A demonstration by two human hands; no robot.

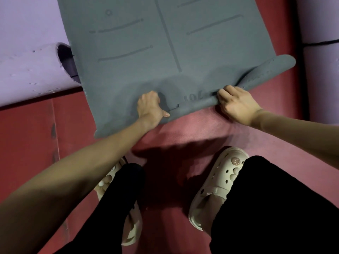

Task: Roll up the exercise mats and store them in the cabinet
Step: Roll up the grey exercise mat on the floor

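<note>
A grey exercise mat (139, 43) with printed alignment lines lies spread out ahead of me, on top of a pink mat (192, 129). Its near edge is curled over into a thin roll, looser at the right corner. My left hand (149, 107) grips the curled edge near the middle, fingers tucked over it and thumb along the roll. My right hand (236, 102) grips the same rolled edge further right. No cabinet is in view.
A lilac mat (27, 66) with a curled corner lies to the left on the red floor (27, 143). Another lilac mat (322, 70) lies at the right edge. My feet in cream clogs (218, 180) stand on the pink mat.
</note>
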